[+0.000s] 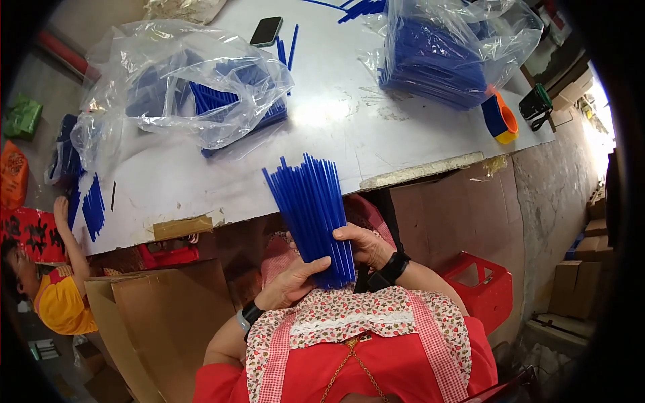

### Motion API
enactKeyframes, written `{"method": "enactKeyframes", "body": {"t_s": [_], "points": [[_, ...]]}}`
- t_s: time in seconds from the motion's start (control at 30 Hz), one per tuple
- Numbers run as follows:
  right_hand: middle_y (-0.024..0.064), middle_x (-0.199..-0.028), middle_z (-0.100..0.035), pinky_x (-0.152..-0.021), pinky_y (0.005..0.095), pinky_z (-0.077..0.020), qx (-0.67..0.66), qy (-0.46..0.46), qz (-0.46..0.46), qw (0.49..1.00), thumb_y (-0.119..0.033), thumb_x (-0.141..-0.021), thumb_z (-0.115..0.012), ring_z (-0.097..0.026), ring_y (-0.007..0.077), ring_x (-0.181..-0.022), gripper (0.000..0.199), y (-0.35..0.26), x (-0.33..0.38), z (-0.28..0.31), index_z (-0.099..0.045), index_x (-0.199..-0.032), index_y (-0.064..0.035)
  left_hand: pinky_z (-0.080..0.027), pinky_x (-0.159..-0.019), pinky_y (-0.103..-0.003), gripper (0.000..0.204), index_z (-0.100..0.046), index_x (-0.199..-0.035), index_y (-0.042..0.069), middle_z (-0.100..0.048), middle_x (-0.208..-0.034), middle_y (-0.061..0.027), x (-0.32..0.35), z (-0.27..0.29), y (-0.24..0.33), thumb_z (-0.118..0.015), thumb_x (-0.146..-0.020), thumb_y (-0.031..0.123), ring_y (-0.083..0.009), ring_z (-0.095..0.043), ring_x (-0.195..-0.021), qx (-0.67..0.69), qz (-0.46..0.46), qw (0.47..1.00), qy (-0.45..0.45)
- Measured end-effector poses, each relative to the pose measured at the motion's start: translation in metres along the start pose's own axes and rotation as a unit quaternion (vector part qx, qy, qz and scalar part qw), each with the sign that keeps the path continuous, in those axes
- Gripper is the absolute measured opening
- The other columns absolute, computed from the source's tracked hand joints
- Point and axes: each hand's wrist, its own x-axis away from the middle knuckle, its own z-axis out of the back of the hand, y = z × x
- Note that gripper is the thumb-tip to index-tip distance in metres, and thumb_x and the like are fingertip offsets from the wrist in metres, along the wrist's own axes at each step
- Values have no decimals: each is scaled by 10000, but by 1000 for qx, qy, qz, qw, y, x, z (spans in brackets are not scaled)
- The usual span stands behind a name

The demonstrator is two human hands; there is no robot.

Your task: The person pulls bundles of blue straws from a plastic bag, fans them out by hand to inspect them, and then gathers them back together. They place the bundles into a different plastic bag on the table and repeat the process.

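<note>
Grey tabletop (349, 127) fills the upper half of the frame, its near edge running from lower left up toward the right, with cardboard and a red crate (478, 285) below it. I see a bundle of blue straws (312, 215) at centre frame, just under that edge, held in both hands. Its long axis stands nearly upright in the picture, leaning slightly left at the top, where the tips fan out over the table rim.

My left hand (292, 282) wraps the lower left of the bundle, fingers curled shut around it. My right hand (363, 243) presses against its right side a little higher, fingers closed over the straws. Both are touching it, so neither is nearer; the right sits closer to the table edge.

Open surface lies directly above the straw tips, at centre frame. To the upper left a clear bag of blue straws (195, 94) crowds the table, and a second bag (437, 54) sits upper right, with a tape dispenser (500, 117) beside it. A phone (266, 31) lies at top centre. Another person's hand (62, 209) rests at the far-left table edge, well apart from mine.
</note>
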Motion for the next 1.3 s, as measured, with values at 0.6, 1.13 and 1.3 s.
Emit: {"method": "enactKeyframes", "body": {"t_s": [0.6, 1.13, 1.3], "points": [[127, -1208, -570, -951, 369, -465, -44, 208, 67, 975, -155, -879, -605, -555, 211, -1102, 450, 11, 5, -1, -468, -1280, -3, -490, -908, -347, 538, -439, -1278, -8, -585, -1138, -113, 8, -1, 13, -658, -790, 45, -207, -583, -1036, -153, -170, 960, 163], [133, -1147, -623, -973, 389, -453, -142, 184, 73, 970, -164, -893, -559, -598, 224, -1053, 351, 13, 7, 8, -551, -1195, 16, -536, -866, -407, 376, -529, -1191, -51, -628, -1099, -153, 30, 15, 16, -551, -830, 52, -259, -636, -970, 44, -118, 981, 148], [130, -1142, -626, -972, 388, -456, -145, 182, 76, 970, -154, -891, -558, -606, 220, -1039, 341, 13, 8, 5, -556, -1187, 15, -515, -897, -457, 417, -495, -1228, -49, -604, -1150, -180, 30, 22, 14, -544, -827, 51, -297, -619, -1021, 43, -116, 981, 149]]}}
